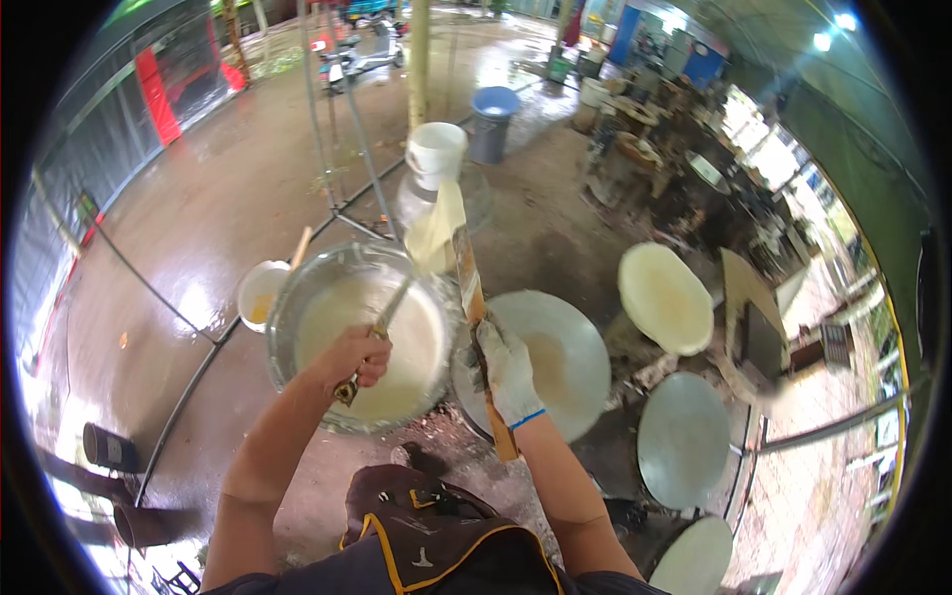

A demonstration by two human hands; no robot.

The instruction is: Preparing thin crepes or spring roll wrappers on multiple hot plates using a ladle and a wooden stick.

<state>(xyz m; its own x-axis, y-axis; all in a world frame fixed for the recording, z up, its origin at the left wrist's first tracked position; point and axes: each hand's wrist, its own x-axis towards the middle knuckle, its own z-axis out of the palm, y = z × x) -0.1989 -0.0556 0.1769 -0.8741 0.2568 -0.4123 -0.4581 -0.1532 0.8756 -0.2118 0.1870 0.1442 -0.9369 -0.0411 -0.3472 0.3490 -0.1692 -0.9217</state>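
My bare left hand (357,364) is closed around the handle of a metal tool (393,305), whose far end is blurred beside a pale sheet. Below it, a large metal basin (279,364) holds creamy, batter-like liquid (405,357). My right hand (509,372), in a white work glove, grips a long flat wooden stick (470,279). A pale, floppy sheet (439,234) lies against the stick's far end, above the basin's far rim. Under the gloved hand sits a round metal pan (584,364) with a brownish patch in its middle.
To the right are a pan with a pale round sheet (666,297) and two more round pans (684,439) (695,558). A small white tub (260,290) stands left of the basin. Beyond are a white bucket (435,160), a blue-rimmed bin (492,126) and metal poles (357,126).
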